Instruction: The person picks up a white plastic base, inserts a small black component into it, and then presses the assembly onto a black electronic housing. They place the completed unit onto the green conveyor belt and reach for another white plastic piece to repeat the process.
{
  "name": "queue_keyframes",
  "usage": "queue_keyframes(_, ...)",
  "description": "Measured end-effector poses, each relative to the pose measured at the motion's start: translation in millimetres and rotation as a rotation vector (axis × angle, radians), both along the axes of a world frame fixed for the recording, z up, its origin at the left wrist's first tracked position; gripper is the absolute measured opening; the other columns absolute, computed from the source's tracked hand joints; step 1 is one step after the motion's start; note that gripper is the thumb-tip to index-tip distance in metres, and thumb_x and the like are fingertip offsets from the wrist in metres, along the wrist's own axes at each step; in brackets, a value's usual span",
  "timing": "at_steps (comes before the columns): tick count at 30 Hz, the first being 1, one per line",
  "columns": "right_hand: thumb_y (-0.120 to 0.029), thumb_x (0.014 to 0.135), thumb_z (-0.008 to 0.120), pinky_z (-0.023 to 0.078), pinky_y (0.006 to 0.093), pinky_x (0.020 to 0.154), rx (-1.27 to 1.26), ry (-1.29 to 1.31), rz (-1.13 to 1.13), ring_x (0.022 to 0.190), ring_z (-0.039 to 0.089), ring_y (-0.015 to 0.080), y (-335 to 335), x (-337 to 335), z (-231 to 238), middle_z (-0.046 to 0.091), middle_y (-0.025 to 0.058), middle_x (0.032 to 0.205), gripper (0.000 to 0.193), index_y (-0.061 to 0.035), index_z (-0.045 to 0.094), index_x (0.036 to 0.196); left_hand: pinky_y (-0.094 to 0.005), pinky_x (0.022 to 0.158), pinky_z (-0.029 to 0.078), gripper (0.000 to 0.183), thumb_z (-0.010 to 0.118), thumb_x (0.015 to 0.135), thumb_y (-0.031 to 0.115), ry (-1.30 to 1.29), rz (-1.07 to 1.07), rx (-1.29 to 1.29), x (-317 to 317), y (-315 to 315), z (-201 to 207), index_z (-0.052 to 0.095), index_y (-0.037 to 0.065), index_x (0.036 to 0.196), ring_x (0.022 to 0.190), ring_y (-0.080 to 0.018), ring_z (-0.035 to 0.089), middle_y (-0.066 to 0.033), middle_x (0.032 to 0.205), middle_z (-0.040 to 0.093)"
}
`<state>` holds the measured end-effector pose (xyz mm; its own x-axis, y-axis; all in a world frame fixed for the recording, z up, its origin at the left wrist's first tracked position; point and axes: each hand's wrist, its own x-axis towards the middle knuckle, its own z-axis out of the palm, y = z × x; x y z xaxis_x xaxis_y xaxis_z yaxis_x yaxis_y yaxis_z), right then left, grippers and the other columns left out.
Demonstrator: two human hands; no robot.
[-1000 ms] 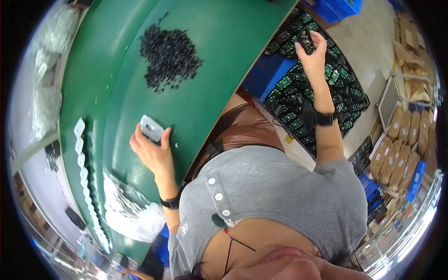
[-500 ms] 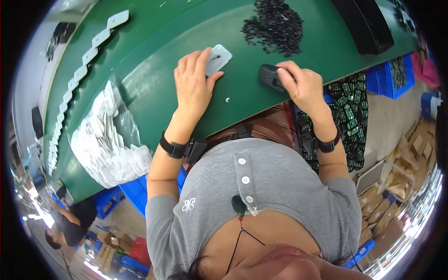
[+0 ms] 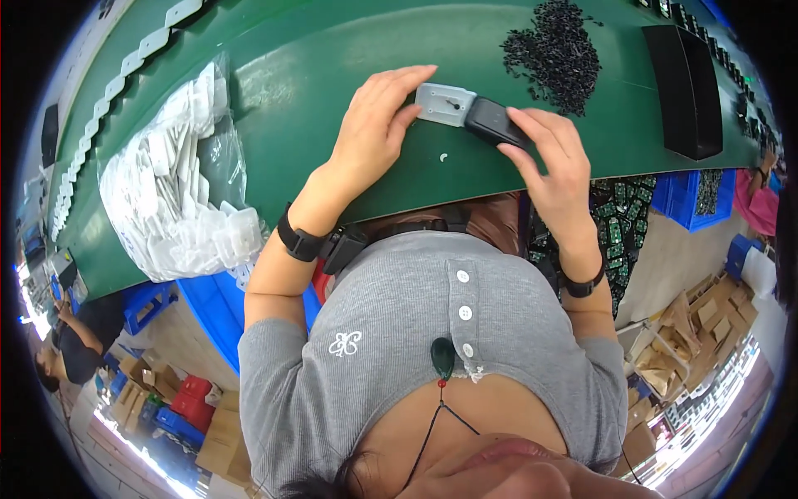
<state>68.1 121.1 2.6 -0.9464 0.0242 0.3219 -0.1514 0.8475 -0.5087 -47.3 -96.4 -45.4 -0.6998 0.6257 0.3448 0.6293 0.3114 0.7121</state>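
My left hand (image 3: 376,125) grips the left end of a translucent white plastic cover (image 3: 435,114) between thumb and fingers. A small black part (image 3: 454,104) lies on the cover's face. In my right hand (image 3: 555,158) is a smooth black plastic case (image 3: 490,121) with rounded corners, held at its right end by thumb and fingers. The case's left end meets the right end of the cover, the two lying end to end just above the green table. Whether they touch or only overlap in view I cannot tell.
A heap of small black parts (image 3: 559,58) lies beyond my right hand. An open black box (image 3: 686,91) stands farther right. At left are a clear bag of white covers (image 3: 170,191) and a row of white plates (image 3: 114,86). Green circuit boards (image 3: 619,229) fill a container below the table edge.
The black case has come leftward to the cover and turned to show a smooth face. The cover has swung from a slant to nearly level. The whole view has shifted.
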Motion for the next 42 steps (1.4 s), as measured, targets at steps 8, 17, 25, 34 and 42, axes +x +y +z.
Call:
queue_keyframes(8, -0.008, 0.074, 0.074, 0.05, 0.0362, 0.08, 0.083, 0.029, 0.173, 0.096, 0.058, 0.0288, -31, -38, -14, 0.062, 0.0098, 0.105, 0.04, -0.0043, 0.064, 0.112, -0.0383, 0.099, 0.045, 0.045, 0.051, 0.082, -0.008, -0.034, -0.033, 0.056, 2, -8, -7, 0.059, 0.008, 0.124, 0.118, -0.028, 0.056, -0.0092, 0.126, 0.061)
queue_keyframes(17, -0.004, 0.071, 0.074, 0.05, 0.0367, 0.08, 0.116, 0.053, 0.25, 0.097, 0.058, 0.0287, -25, -43, -27, 0.061, 0.01, 0.105, 0.044, -0.0056, 0.065, 0.114, -0.0388, 0.1, 0.044, 0.05, 0.051, 0.079, -0.006, 0.065, -0.094, -0.036, 0, -15, -15, 0.06, 0.009, 0.126, 0.122, -0.0255, 0.055, -0.0055, 0.13, 0.059)
queue_keyframes(25, -0.003, 0.071, 0.074, 0.05, 0.0367, 0.08, 0.132, 0.014, 0.162, 0.097, 0.058, 0.029, -32, -38, -29, 0.061, 0.0101, 0.108, 0.046, -0.0081, 0.066, 0.116, -0.0372, 0.098, 0.045, 0.05, 0.054, 0.078, -0.001, 0.259, -0.037, -0.234, 9, -12, -5, 0.058, 0.007, 0.127, 0.121, -0.0229, 0.055, -0.0057, 0.134, 0.056)
queue_keyframes(34, -0.005, 0.077, 0.076, 0.049, 0.0291, 0.082, -0.338, -0.189, 0.116, 0.093, 0.06, 0.0179, -17, -58, -19, 0.061, 0.0074, 0.105, 0.042, -0.0026, 0.064, 0.117, -0.0366, 0.089, 0.048, 0.052, 0.071, 0.073, 0.02, 0.343, 0.081, -0.242, 7, 9, -7, 0.058, 0.002, 0.12, 0.108, -0.0263, 0.059, -0.0114, 0.119, 0.061)
queue_keyframes(42, -0.002, 0.089, 0.065, 0.044, 0.0315, 0.099, -1.118, -0.224, 0.132, 0.116, 0.053, 0.0201, -63, -90, -17, 0.052, 0.0126, 0.125, 0.051, 0.0026, 0.042, 0.134, -0.0312, 0.072, 0.05, 0.032, 0.066, 0.09, 0.025, -0.574, 0.256, 0.276, -6, -10, 13, 0.062, -0.003, 0.106, 0.08, -0.0213, 0.063, -0.0144, 0.094, 0.064)
